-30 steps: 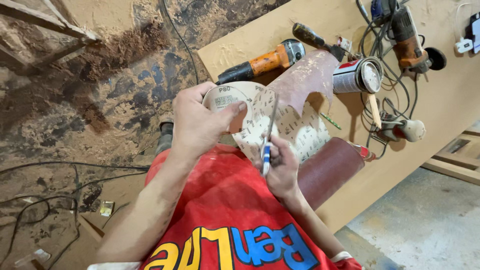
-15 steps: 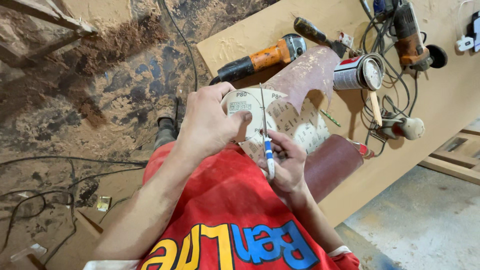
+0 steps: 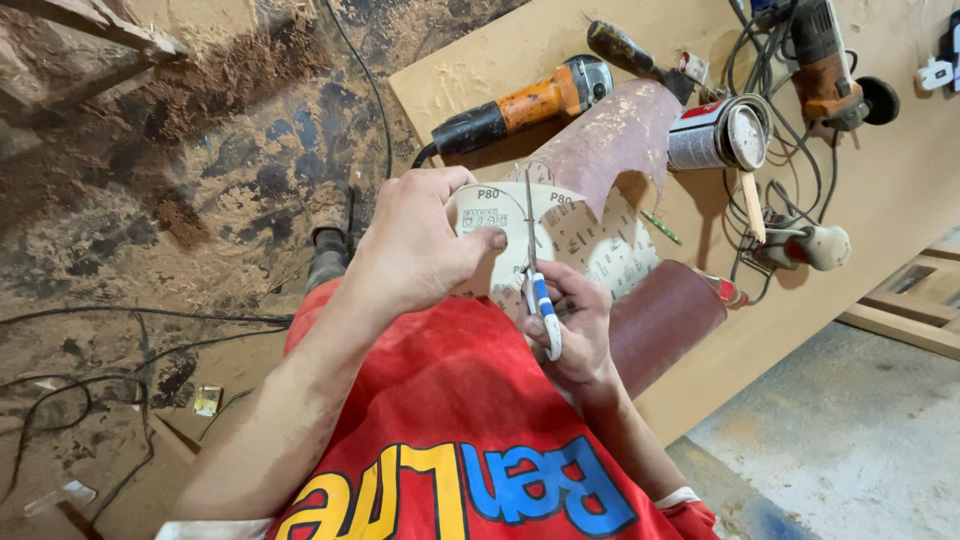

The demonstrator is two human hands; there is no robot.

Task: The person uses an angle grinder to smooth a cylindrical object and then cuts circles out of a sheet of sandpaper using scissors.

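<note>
My left hand [image 3: 420, 250] grips the left side of a round pale sandpaper sheet [image 3: 580, 240], thumb pressed on its printed back. My right hand [image 3: 575, 325] holds scissors [image 3: 535, 270] with blue-and-white handles by their loops. The blades point up and away from me and run across the middle of the sheet. Both hands are raised over my lap, above my red shirt.
A wooden board [image 3: 900, 200] lies ahead with an orange angle grinder [image 3: 520, 110], a curled strip of reddish sandpaper [image 3: 620, 130], a sandpaper roll [image 3: 665, 320], a spray can [image 3: 715, 135], a second grinder [image 3: 825, 65] and tangled cables. Dusty ground with loose wires lies to the left.
My left hand has turned the sheet and shifted its grip, thumb now on top. The scissors have moved further up into the sheet.
</note>
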